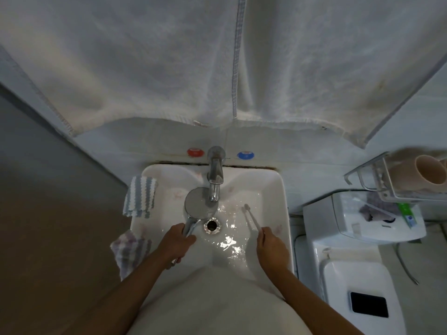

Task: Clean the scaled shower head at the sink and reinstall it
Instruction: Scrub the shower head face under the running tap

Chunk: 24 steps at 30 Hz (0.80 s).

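White ceramic sink (pixel 271 189) glistens wet. Left hand (pixel 177 240) grips the round chrome shower head (pixel 199 204) by its handle, beneath the steel tap (pixel 214 175). Right hand (pixel 269 245) pinches a thin white toothbrush (pixel 251 218) right of the tap. Wet chrome could slip and knock the basin.
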### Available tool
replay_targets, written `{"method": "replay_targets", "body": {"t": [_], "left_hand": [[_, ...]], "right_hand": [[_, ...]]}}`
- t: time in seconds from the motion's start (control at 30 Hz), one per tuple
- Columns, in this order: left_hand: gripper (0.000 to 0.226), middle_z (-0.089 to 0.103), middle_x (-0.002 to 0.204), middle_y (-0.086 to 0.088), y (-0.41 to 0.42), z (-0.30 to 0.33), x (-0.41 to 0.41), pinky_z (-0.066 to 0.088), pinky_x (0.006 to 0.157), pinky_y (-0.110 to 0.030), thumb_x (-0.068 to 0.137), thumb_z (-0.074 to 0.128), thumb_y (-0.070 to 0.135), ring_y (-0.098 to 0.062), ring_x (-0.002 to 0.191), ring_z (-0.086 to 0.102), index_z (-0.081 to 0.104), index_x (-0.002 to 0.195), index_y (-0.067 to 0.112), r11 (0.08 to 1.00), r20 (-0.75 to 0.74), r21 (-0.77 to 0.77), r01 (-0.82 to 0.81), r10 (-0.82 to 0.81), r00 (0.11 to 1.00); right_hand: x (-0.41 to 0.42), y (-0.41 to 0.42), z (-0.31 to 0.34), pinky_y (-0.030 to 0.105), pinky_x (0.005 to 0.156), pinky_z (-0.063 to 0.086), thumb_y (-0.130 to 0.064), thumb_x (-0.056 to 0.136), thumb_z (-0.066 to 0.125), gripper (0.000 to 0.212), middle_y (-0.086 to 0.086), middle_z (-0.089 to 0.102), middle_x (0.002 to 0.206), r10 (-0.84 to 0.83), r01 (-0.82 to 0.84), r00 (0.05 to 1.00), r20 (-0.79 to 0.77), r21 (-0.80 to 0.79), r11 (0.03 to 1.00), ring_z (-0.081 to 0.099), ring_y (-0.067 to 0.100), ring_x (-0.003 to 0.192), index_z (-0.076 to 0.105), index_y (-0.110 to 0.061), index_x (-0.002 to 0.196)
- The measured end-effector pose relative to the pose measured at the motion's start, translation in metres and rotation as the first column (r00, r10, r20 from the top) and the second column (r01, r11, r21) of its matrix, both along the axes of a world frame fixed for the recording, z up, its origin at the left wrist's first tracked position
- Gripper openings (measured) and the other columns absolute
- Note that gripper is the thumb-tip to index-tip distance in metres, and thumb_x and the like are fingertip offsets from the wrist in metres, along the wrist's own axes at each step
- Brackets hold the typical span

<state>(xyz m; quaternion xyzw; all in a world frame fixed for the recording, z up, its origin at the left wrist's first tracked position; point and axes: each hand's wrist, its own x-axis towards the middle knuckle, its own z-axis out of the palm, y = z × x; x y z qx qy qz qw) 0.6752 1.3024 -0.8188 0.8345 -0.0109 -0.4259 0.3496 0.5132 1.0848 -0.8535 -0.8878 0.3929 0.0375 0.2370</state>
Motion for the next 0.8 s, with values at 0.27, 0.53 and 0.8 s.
{"method": "replay_targets", "body": {"t": [0.27,0.53,0.8], "left_hand": [[0.013,0.045,0.058,-0.008,0.008,0.002,-0.006,0.034,0.034,-0.022,0.085,0.058,0.014,-0.013,0.033,0.037,0.049,0.078,0.008,0.999,-0.018,-0.019,-0.032,0.031,0.999],[0.011,0.048,0.063,-0.01,0.007,0.002,-0.01,0.036,0.035,-0.022,0.086,0.058,0.017,-0.015,0.036,0.041,0.051,0.084,0.009,1.0,-0.03,-0.002,-0.023,0.023,0.999],[0.012,0.051,0.061,-0.008,-0.013,0.01,-0.023,0.037,0.043,-0.025,0.083,0.055,0.024,-0.017,0.038,0.044,0.049,0.081,0.015,0.998,-0.124,-0.035,-0.048,0.043,0.991]], "right_hand": [[0.019,0.005,-0.016,0.032,0.074,0.051,-0.02,0.101,0.04,0.028,0.004,0.069,0.109,0.104,-0.111,0.9,-0.423,0.008,0.994,0.07,0.023,0.095,0.039,-0.012,0.128],[0.021,0.008,-0.028,0.028,0.079,0.05,-0.018,0.099,0.046,0.023,0.001,0.07,0.11,0.18,-0.204,0.817,-0.548,0.018,0.979,0.069,0.019,0.101,0.047,-0.016,0.122],[0.078,0.045,0.025,0.042,0.068,0.056,-0.042,0.101,0.046,0.026,0.012,0.065,0.089,-0.378,0.153,0.921,0.097,0.801,0.579,0.067,0.028,0.071,0.057,-0.018,0.1]]}}
